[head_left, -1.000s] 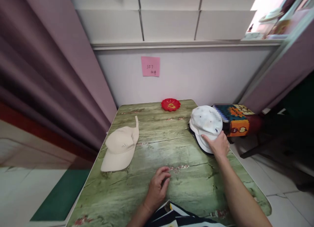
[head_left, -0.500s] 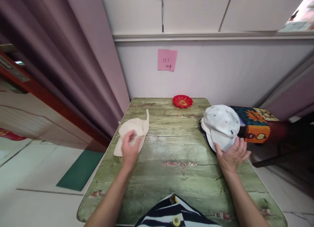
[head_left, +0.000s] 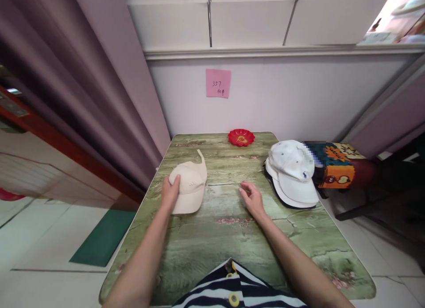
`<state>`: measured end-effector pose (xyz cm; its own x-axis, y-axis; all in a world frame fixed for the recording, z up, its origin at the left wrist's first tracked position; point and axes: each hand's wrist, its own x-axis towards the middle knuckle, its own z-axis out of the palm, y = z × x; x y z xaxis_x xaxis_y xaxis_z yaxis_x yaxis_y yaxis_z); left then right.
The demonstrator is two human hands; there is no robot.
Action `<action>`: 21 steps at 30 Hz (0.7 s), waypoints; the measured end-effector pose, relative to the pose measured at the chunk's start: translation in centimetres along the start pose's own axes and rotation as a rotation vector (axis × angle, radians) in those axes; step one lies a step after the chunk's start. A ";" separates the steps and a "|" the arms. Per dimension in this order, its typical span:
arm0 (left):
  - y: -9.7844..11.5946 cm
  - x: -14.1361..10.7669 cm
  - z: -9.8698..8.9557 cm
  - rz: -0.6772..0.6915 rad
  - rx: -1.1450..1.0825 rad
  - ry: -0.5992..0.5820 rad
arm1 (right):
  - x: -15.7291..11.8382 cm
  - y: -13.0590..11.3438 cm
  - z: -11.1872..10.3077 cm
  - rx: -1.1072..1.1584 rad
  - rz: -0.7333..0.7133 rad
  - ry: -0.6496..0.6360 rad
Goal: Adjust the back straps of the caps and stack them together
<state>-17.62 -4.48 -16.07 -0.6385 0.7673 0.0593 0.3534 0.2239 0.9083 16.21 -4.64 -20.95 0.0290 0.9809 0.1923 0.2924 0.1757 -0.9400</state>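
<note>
A beige baseball cap [head_left: 188, 179] lies on the left of the table, its brim toward me and its strap pointing away. My left hand [head_left: 170, 190] grips the cap's left side, thumb on the crown, other fingers hidden behind the edge. Over the middle of the table is my right hand [head_left: 253, 199], holding nothing, with fingers slightly bent and the thumb apart. To its right sits a stack of caps: a white cap [head_left: 294, 161] with a small dark blue emblem on top, another pale brim and a dark brim [head_left: 285, 202] beneath.
A red scalloped dish [head_left: 241, 138] stands at the table's back edge. Behind the wooden-patterned table [head_left: 212, 246] is a wall with a pink note [head_left: 218, 83]. A colourful printed box-like seat [head_left: 338, 166] is beyond the right edge; a purple curtain [head_left: 133, 77] hangs at left.
My left hand has taken hold of the beige cap, which has turned so its brim faces me. My right hand has left the cap stack and moved left to mid-table.
</note>
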 end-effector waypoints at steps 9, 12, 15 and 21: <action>1.8 -8.0 6.6 -0.061 -0.284 -0.346 | 1.8 -0.1 2.3 0.017 0.160 0.122; 1.9 -6.8 6.6 -0.204 -0.376 -0.339 | 2.2 -0.3 2.2 0.154 0.283 0.126; 2.0 -5.7 6.5 -0.302 -0.453 -0.359 | 3.0 -0.8 2.1 0.366 0.483 0.087; 2.3 -7.6 6.5 -0.325 -0.541 -0.531 | 2.3 -2.5 1.2 0.479 0.540 -0.101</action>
<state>-7.52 -5.89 -17.14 -0.1956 0.9266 -0.3211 -0.2584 0.2672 0.9284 14.41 -2.73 -18.45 -0.0443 0.9400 -0.3384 -0.1885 -0.3405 -0.9212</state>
